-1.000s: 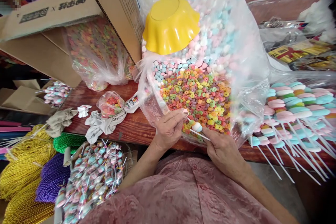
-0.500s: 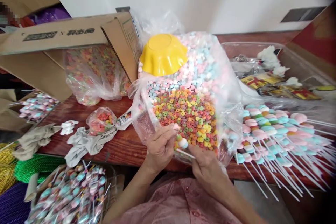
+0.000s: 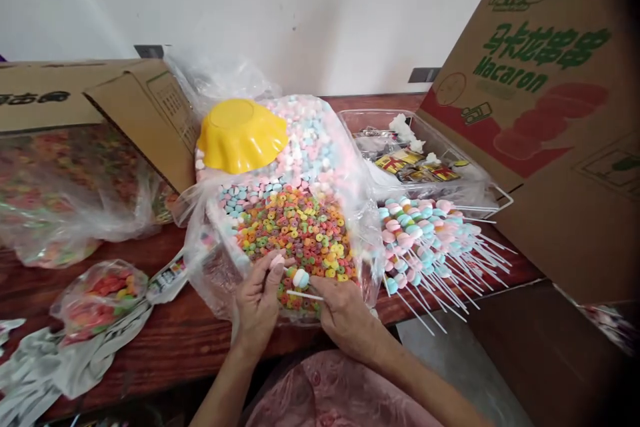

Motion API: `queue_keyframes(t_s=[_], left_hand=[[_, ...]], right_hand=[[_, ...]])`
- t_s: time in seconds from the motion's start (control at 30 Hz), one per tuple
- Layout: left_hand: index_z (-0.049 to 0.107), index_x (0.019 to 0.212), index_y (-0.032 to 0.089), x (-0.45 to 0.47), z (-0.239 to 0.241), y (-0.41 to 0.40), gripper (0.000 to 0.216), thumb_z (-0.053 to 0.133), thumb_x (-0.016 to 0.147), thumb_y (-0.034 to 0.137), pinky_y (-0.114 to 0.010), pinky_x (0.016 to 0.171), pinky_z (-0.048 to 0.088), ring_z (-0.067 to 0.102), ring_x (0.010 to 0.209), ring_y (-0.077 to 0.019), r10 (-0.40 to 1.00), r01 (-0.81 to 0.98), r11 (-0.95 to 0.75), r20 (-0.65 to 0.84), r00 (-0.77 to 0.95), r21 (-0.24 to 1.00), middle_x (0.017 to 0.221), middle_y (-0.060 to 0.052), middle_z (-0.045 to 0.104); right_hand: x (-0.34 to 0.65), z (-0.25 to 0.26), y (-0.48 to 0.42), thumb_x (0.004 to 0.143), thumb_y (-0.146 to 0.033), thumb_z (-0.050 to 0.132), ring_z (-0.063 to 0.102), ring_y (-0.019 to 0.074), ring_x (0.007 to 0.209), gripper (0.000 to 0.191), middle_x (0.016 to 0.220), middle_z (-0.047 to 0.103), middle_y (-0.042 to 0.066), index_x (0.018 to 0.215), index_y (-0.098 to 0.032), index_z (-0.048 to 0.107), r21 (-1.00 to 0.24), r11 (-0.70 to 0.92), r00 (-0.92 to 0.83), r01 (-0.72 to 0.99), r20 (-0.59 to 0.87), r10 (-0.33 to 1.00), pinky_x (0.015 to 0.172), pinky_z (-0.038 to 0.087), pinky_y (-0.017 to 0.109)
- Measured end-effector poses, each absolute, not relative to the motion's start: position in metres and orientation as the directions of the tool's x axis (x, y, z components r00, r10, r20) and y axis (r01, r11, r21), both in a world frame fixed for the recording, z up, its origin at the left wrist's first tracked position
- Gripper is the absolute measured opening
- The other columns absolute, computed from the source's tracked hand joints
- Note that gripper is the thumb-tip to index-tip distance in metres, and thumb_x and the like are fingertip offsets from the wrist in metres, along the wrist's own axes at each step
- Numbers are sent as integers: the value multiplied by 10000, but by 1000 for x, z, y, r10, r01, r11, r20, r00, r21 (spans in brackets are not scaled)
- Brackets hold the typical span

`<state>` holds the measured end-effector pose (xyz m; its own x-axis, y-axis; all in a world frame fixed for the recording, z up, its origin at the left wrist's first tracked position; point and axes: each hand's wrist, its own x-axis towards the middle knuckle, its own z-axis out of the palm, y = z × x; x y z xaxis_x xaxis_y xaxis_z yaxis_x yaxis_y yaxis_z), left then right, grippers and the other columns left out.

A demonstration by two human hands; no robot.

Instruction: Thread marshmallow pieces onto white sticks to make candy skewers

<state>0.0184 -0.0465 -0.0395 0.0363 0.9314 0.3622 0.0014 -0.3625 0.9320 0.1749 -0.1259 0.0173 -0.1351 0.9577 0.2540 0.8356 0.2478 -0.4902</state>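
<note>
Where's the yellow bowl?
Head view, left of centre: the yellow bowl sits upside down on the pastel candies, beyond the gummy rings, beside the left carton.

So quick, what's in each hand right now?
Left hand: closed, pinching a pink candy.
Right hand: closed, holding a white stick.

You have soft light, a grey shadow on the white wall (image 3: 240, 7) and glints on the yellow bowl (image 3: 243, 137); your right edge falls black (wide-angle stretching skews the printed box (image 3: 545, 140)), and the far-left bag (image 3: 75, 193) looks blurred.
</note>
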Motion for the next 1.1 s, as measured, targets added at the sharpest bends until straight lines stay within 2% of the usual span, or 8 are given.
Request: queue_keyframes(t_s=[0.1,0.23,0.33,0.43,0.6,0.73,0.9,1.1], left_hand=[[698,1231,261,31,-43,-59,309,642,929,298,-406,921,637,757,933,-225,942,-9,-335,335,3,942,1037,-50,792],[703,1182,209,41,-38,-68,269,571,969,309,-362,834,646,759,901,-189,930,-44,-355,358,83,934,1160,-97,752],[740,1099,201,40,-35,-65,227,615,940,305,-335,845,625,745,910,-178,907,-25,-411,411,91,911,1100,-94,754],[758,1040,192,35,-36,-61,235,669,905,363,-286,809,603,726,879,-163,959,-52,-281,282,17,958,978,-68,766],[718,1090,181,33,-40,-59,367,712,859,466,-291,765,602,729,761,-153,999,-274,-46,46,-8,961,895,-48,762],[725,1048,185,36,-40,-66,285,679,895,420,-313,814,599,748,821,-178,986,-176,-141,154,64,974,963,-77,769],[747,1018,177,41,-44,-75,236,612,942,356,-312,818,581,710,853,-173,931,0,-351,349,104,936,926,-82,762],[733,1112,184,42,-45,-76,263,578,960,331,-310,834,584,706,885,-175,910,87,-394,375,180,915,966,-89,757]], right_hand=[[171,9,-127,871,-6,379,671,177,698,340,763,689,1,944,-243,612,-566,257,-112,783,279,954,661,511,262],[167,-17,-125,853,-57,363,612,184,570,295,635,620,13,786,-231,591,-641,310,-110,702,333,936,560,478,279],[169,-28,-120,908,-105,367,569,168,535,294,629,614,15,828,-197,635,-706,323,-70,631,362,929,526,448,267],[176,-24,-115,983,-219,434,539,147,539,258,650,617,0,916,-187,680,-765,299,-14,571,355,935,543,438,253],[183,-18,-116,1010,-292,428,523,152,550,289,656,608,2,910,-192,680,-778,282,-141,562,247,959,542,426,258],[182,-30,-125,1008,-323,449,461,137,503,306,587,520,-23,835,-186,660,-825,230,-80,516,222,972,492,385,243],[184,-45,-134,989,-329,488,526,151,562,253,654,580,-14,926,-186,686,-842,182,-35,507,191,981,544,447,246],[186,-43,-129,998,-337,458,493,154,525,292,597,525,-20,778,-209,601,-805,187,-40,563,200,979,502,409,256]])
